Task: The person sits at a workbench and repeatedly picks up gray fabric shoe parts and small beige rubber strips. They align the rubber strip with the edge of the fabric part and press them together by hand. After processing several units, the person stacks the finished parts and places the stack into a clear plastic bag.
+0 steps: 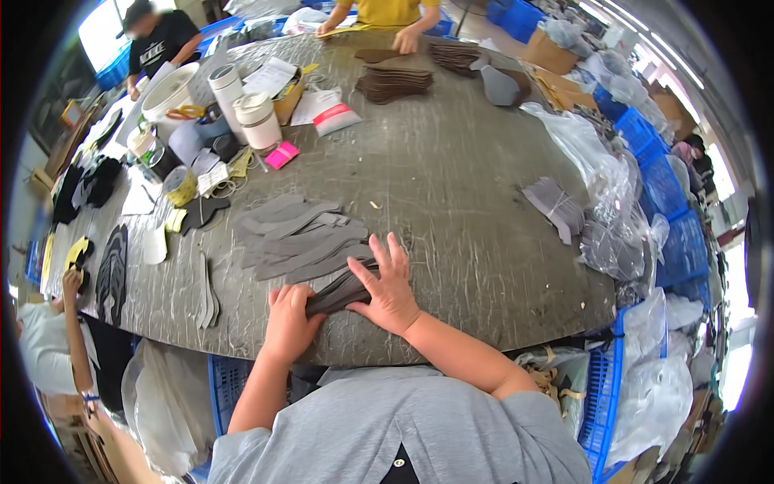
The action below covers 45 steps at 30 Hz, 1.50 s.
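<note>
A stack of dark grey, curved cut pieces [339, 293] lies near the table's front edge, slanting up to the right. My left hand [292, 319] is closed on the stack's left end, thumb toward me. My right hand [389, 286] rests at its right end with fingers spread; the thumb touches the near side and the index finger reaches over the far side. Just beyond lies a loose, overlapping spread of similar grey pieces [298, 234]. A few narrow grey strips [207, 294] lie to the left.
Cups, a white bucket [171, 93], tape and papers crowd the back left. Brown stacked pieces [393, 83] lie at the far side, near a person in yellow [387, 12]. A tied grey bundle [555, 208] and plastic bags [592, 157] are right. Blue crates [681, 242] line that side.
</note>
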Each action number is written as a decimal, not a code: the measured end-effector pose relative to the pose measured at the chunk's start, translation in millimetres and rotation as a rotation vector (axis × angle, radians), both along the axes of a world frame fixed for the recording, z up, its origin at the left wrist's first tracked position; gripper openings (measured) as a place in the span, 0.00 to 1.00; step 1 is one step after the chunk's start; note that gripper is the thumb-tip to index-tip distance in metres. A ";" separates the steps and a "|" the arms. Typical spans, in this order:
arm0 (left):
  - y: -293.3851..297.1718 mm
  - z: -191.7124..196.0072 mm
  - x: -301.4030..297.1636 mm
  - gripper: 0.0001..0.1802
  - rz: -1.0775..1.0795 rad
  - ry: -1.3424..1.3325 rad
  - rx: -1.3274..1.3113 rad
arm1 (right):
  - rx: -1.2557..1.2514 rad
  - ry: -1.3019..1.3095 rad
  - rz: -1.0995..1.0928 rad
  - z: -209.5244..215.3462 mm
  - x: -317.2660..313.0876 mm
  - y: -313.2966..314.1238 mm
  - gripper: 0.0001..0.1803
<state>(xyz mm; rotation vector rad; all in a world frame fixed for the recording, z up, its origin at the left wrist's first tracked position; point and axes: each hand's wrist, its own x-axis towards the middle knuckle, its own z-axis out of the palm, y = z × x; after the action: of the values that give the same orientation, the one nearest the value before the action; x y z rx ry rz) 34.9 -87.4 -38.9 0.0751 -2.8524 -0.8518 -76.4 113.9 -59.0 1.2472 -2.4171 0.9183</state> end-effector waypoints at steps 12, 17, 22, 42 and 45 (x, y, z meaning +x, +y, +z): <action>12.5 -15.0 5.1 0.34 -0.119 0.139 0.043 | -0.127 -0.243 0.094 -2.1 1.0 22.6 0.51; 18.4 -7.0 4.3 0.29 -0.081 0.197 0.132 | -0.207 -0.346 0.078 -14.9 0.0 23.9 0.55; 15.1 -32.1 0.8 0.19 -0.080 0.375 0.270 | -0.233 -0.497 0.011 -23.7 1.3 23.2 0.62; 14.1 -19.2 -1.7 0.16 0.046 0.204 0.206 | -0.193 -0.357 0.152 -9.5 -7.2 19.3 0.46; 24.1 -26.9 -7.4 0.18 0.163 0.216 0.232 | -0.174 -0.281 0.153 -0.4 -3.6 15.7 0.47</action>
<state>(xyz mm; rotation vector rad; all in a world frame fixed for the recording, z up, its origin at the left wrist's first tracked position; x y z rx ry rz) 27.6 -63.3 -65.8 0.2262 -2.4999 -1.0791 -80.0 129.6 -59.4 1.3290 -2.4033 1.4005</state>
